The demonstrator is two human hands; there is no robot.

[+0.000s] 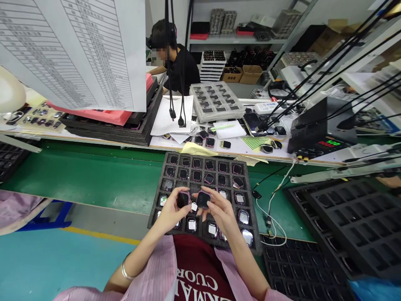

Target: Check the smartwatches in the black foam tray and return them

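Purple-rimmed watches [204, 200] in both hands [223, 207], above tray [252, 205].

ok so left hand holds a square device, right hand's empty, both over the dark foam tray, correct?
Right hand isn't empty: head view shows it holding a square device too. Left hand holds one, both over the dark foam tray.

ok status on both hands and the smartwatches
Left hand: one strapless smartwatch. Right hand: another smartwatch. Both over foam tray. Hanging cables clear of hands.
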